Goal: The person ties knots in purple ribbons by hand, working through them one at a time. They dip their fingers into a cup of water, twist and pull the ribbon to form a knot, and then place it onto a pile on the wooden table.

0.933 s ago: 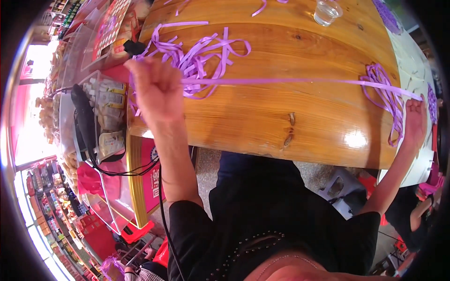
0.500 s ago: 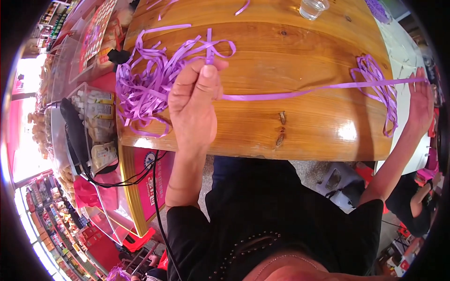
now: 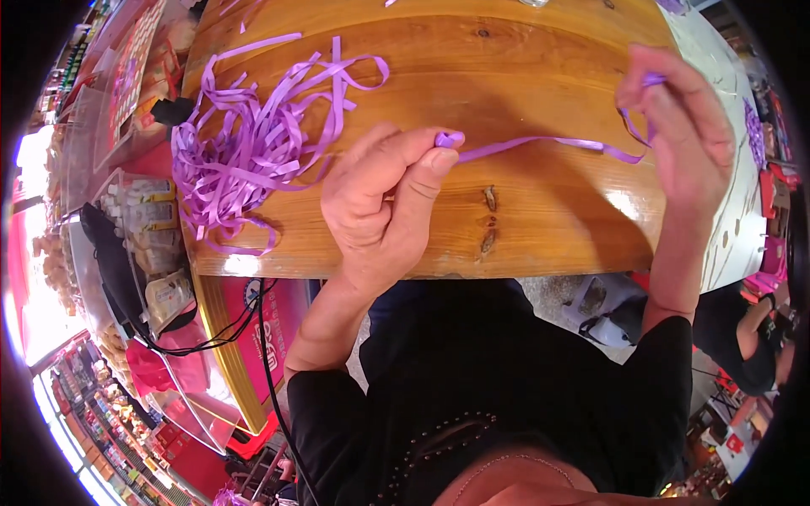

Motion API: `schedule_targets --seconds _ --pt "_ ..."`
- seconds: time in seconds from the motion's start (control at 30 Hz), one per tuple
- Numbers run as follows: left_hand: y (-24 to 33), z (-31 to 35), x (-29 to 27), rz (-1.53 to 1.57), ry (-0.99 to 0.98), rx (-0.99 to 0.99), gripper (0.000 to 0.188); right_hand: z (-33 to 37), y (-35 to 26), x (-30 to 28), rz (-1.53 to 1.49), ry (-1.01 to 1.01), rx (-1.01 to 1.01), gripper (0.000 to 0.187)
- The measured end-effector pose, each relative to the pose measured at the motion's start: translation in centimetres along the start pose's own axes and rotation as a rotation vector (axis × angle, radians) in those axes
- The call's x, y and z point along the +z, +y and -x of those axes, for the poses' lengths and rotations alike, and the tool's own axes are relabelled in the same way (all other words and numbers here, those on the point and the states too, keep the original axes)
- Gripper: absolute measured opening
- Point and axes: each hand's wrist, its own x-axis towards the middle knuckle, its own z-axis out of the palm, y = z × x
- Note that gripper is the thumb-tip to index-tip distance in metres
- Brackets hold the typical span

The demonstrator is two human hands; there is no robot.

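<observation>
My left hand [image 3: 384,202] pinches one end of a purple ribbon strip [image 3: 548,145] between thumb and forefinger, above the front part of the wooden table [image 3: 540,76]. My right hand [image 3: 688,135] holds the strip's other end at the table's right side, so the strip runs between both hands. A tangled heap of purple ribbon [image 3: 253,143] lies on the table's left part, just left of my left hand.
A black cable [image 3: 253,329] hangs below the table's front-left corner. Clear plastic boxes with packaged goods [image 3: 156,244] stand at the left. Another person in dark clothes [image 3: 751,337] crouches at the right. More purple ribbon [image 3: 753,126] lies on a white surface far right.
My right hand came in from the far right toward the middle, shortening the stretched strip. My left hand drew back from the heap toward the table's front edge.
</observation>
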Motion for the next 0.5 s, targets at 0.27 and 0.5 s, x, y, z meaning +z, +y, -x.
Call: schedule_targets --seconds 0.27,0.5 --pt "-1.0 0.4 0.7 -0.051 -0.022 0.098 0.013 0.6 -0.4 4.2 -0.011 -0.291 0.056 0.033" --pt "-1.1 0.7 1.6 -0.110 -0.036 0.118 0.014 0.7 0.8 3.8 -0.019 -0.359 0.055 0.024"
